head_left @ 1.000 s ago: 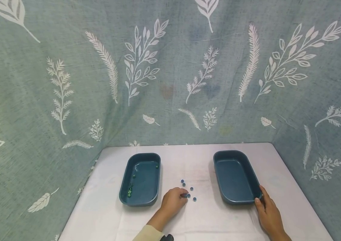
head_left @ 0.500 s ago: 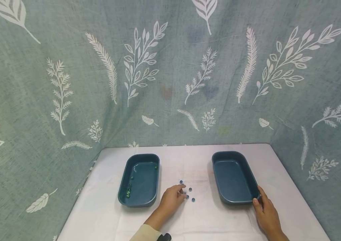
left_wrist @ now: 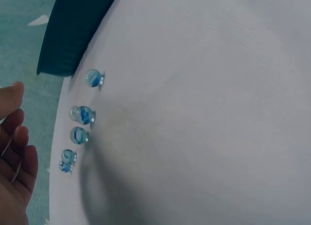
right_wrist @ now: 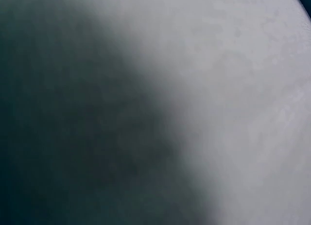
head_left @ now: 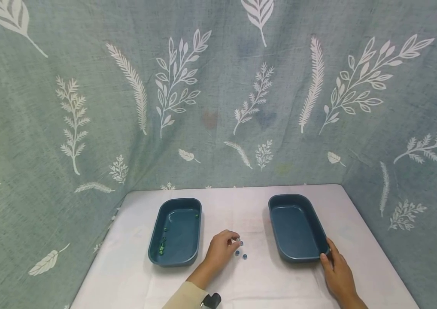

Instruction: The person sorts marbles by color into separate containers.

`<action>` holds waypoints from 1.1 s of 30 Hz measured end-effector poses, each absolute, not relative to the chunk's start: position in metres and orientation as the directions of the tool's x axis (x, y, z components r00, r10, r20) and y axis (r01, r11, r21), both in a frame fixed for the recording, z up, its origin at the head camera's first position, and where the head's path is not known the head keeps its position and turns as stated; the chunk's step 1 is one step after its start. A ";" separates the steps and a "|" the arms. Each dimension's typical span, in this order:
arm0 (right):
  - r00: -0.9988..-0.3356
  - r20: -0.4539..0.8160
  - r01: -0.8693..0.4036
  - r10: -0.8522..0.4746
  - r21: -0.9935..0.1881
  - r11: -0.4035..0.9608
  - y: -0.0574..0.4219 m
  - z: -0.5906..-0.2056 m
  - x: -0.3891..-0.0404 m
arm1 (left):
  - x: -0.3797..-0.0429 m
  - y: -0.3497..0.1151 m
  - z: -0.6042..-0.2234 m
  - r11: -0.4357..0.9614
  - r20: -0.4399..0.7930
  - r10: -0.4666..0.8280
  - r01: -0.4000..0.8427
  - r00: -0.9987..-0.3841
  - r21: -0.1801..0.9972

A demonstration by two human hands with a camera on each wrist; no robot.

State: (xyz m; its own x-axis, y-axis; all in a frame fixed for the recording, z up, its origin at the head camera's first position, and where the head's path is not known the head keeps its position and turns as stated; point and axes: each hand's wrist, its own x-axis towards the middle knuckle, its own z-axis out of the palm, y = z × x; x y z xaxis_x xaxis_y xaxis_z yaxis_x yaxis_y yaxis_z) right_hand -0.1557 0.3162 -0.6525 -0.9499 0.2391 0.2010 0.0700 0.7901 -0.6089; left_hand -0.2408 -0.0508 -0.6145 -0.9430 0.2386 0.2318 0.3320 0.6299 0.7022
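Grip of the left hand [head_left: 218, 253] is parted beside blue marbles [head_left: 245, 256] scattered at its three o'clock on the worktop [head_left: 265, 287]. By the right hand [head_left: 340, 274], a tray [head_left: 295, 234] is held at its five-o'clock corner. Green marbles [head_left: 162, 252] are contained in a second tray [head_left: 183, 238], at ten o'clock.

Grey-green fabric [head_left: 218, 64] stands behind the table and runs along both its sides, meeting in a corner at left and right. It is printed in white with branching sprigs [head_left: 170, 96], narrow feathery fronds [head_left: 313, 86] and small single leaves [head_left: 333, 158]. Low on the back stretch sit a faint reddish patch [head_left: 210, 119], a bluish one [head_left: 266, 119] and a yellowish one [head_left: 283, 168]. The table [head_left: 257, 283] has a white, lightly creased covering and rounded far corners. Light falls softly, tinting the fabric greener at left and bluer at right.
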 end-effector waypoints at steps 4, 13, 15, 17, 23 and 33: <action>-0.949 0.203 0.070 0.240 -0.607 0.792 0.316 -0.652 -0.156 | -0.244 -0.045 -0.607 0.599 0.259 0.239 0.352 -0.936 0.720; -0.947 0.224 0.052 0.231 -0.601 0.797 0.319 -0.651 -0.157 | -0.256 -0.028 -0.596 0.571 0.277 0.250 0.373 -0.928 0.731; -0.948 0.219 0.055 0.232 -0.604 0.795 0.320 -0.653 -0.157 | -0.260 -0.025 -0.594 0.577 0.285 0.264 0.387 -0.922 0.719; -0.950 0.212 0.056 0.230 -0.607 0.793 0.320 -0.655 -0.157 | -0.264 -0.023 -0.593 0.590 0.290 0.282 0.404 -0.915 0.699; -0.952 0.208 0.051 0.224 -0.612 0.789 0.321 -0.660 -0.159 | -0.280 -0.012 -0.586 0.617 0.306 0.376 0.483 -0.874 0.621; -0.954 0.189 0.069 0.231 -0.613 0.787 0.318 -0.655 -0.158 | -0.301 0.020 -0.575 0.602 0.311 0.401 0.504 -0.862 0.620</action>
